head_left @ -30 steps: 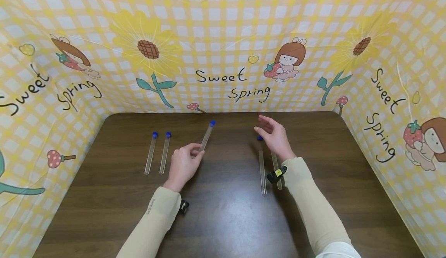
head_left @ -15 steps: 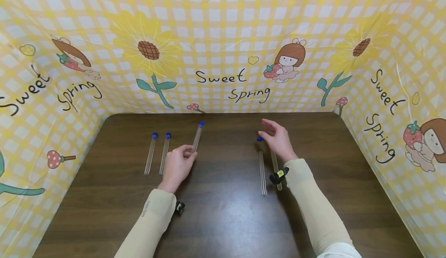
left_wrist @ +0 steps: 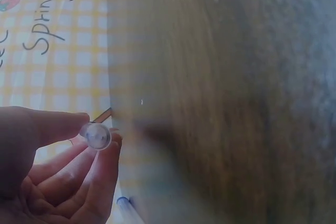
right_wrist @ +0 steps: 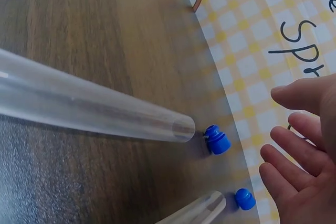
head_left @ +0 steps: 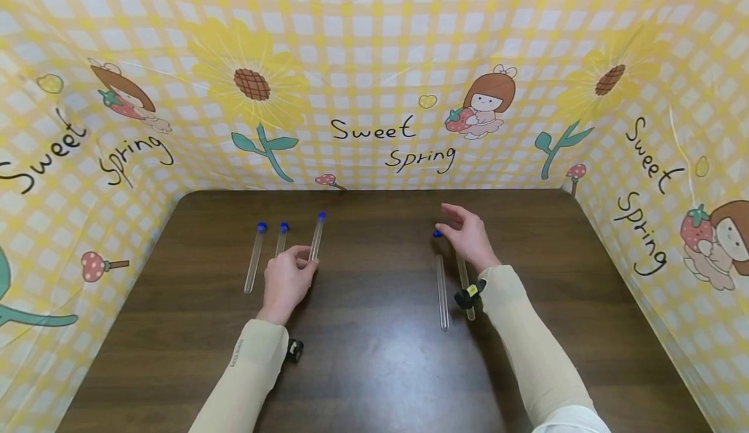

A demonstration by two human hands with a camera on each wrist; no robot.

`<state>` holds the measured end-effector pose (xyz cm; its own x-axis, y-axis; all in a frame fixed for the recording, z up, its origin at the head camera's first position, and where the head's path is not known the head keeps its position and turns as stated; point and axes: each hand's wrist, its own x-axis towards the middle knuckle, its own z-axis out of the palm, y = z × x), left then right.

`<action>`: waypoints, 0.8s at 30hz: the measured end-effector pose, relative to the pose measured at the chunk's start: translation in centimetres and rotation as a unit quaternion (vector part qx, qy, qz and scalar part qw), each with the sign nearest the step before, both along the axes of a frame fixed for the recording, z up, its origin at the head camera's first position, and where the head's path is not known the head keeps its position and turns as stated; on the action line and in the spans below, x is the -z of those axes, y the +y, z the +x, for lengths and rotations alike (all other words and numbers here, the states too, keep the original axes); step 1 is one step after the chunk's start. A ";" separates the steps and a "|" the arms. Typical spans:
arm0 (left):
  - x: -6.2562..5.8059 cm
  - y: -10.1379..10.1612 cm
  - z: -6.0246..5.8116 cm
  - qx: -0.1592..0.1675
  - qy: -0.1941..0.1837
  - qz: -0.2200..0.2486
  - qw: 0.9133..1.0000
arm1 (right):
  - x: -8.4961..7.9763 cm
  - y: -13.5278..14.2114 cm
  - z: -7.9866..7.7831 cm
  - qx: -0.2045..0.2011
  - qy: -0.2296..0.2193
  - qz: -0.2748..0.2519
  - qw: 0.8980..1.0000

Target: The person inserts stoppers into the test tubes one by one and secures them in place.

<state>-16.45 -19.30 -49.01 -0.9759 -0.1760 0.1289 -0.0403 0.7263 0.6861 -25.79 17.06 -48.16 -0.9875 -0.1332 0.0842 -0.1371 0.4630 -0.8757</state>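
My left hand pinches a clear test tube with a blue cap on its upper end, tilted above the table. In the left wrist view, the tube's round bottom shows between thumb and fingers. Just left lie two capped test tubes, one whole and one partly behind that hand. On the right, my right hand hovers with fingers apart, holding nothing. Beneath it are two uncapped tubes, a nearer one and one partly hidden by the wrist. Blue stoppers lie beyond their mouths.
A dark wooden table carries everything. Yellow checked cloth with printed flowers and lettering rises behind it and along both sides. A small black camera sits on the right wrist, another on the left.
My left hand has carried the capped test tube leftward and slightly nearer, and now covers part of one lying tube. The right hand has shifted only slightly toward me.
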 end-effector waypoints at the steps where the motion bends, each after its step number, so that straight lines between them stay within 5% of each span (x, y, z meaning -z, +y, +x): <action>1: 0.0 -0.1 0.0 -0.002 -0.002 0.001 1.000 | 0.0 0.0 0.0 -0.001 -0.003 0.001 1.000; 24: 0.1 -1.2 -0.3 -0.033 -0.013 -0.063 0.997 | 0.5 0.7 -0.4 -0.024 -0.033 0.075 0.996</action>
<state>-16.77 -20.51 -49.13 -0.9658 -0.2247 0.1291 -0.1080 0.8020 0.5874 -26.19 17.80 -48.62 -0.9823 -0.1873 -0.0048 -0.1072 0.5828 -0.8055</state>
